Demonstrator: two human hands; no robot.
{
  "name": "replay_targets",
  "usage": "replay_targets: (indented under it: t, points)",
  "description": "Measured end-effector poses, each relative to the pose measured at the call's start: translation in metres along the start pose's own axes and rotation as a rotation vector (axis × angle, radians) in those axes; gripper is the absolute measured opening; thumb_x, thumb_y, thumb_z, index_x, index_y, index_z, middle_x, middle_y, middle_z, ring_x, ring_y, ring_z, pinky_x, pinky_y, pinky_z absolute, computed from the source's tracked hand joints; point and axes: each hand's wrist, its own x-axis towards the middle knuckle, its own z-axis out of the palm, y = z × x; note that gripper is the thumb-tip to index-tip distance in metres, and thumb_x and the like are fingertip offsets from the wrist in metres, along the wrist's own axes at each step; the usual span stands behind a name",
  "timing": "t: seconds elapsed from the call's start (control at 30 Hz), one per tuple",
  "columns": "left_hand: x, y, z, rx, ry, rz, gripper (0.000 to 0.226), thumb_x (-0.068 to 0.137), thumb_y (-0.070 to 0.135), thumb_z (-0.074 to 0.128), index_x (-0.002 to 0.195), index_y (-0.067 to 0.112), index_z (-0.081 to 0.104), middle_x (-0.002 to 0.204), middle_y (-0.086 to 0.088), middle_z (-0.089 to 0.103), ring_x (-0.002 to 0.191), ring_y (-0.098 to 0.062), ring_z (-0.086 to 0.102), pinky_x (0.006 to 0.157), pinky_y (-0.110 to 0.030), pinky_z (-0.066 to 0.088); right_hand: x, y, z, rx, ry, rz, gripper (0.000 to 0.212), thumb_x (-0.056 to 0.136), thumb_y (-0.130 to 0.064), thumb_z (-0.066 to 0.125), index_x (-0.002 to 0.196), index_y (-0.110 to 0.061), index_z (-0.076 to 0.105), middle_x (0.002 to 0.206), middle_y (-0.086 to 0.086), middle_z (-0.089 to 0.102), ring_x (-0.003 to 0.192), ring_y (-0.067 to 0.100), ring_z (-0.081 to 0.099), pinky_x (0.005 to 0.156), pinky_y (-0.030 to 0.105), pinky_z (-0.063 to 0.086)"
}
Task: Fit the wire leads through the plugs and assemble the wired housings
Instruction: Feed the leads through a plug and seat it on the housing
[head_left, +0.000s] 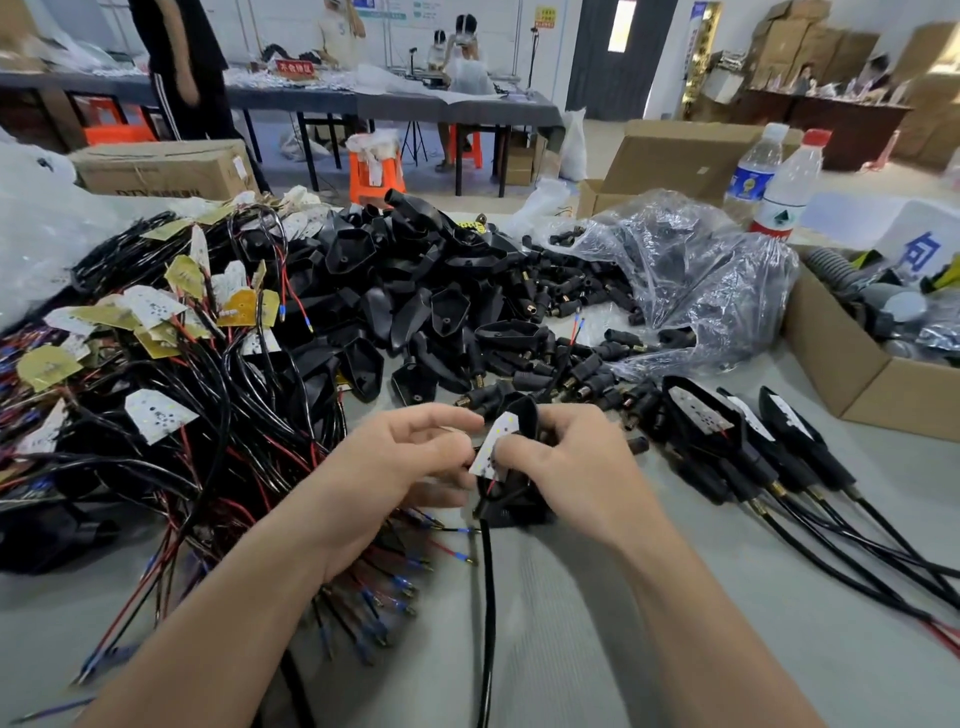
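Both hands meet at the middle of the grey table (597, 597). My right hand (566, 467) grips a black housing (522, 415) with its fingers curled round it. A small white LED board (496, 441) sits tilted at the housing's mouth, its red and black leads running down into a black cable (487, 597) that hangs toward me. My left hand (395, 467) is at the board's left edge, thumb and fingers bent toward it; whether they pinch it is hidden. A heap of empty black housings (415, 291) lies behind, with loose black plugs (582, 358) to its right.
A tangle of wired LED boards (156, 364) covers the left. Several assembled housings with cables (737, 431) lie on the right. A plastic bag (691, 270), an open cardboard box (857, 374) and two bottles (779, 182) stand at the back right. People work at far tables.
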Motion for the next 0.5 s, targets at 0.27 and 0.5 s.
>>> replay_targets:
  t: [0.27,0.5]
  points:
    - [0.005,-0.002,0.013,0.106,0.311,0.237,0.030,0.081,-0.013,0.075,0.073,0.016,0.079,0.066,-0.012,0.073,0.053,-0.012,0.064,0.053,-0.019,0.053,0.001,-0.001,0.002,0.330,-0.003,0.000,0.017,0.077,-0.031,0.081,0.093,-0.026,0.078,0.059,0.004,0.054,0.052,0.012,0.049,0.052,0.026,0.039]
    - [0.002,-0.001,0.009,0.013,0.236,0.210,0.027,0.081,-0.003,0.077,0.077,0.022,0.083,0.061,-0.003,0.070,0.051,-0.009,0.060,0.053,-0.017,0.048,-0.002,-0.001,0.001,0.501,-0.146,-0.059,0.009,0.093,-0.009,0.071,0.099,-0.014,0.075,0.075,0.022,0.064,0.058,0.018,0.058,0.050,0.023,0.043]
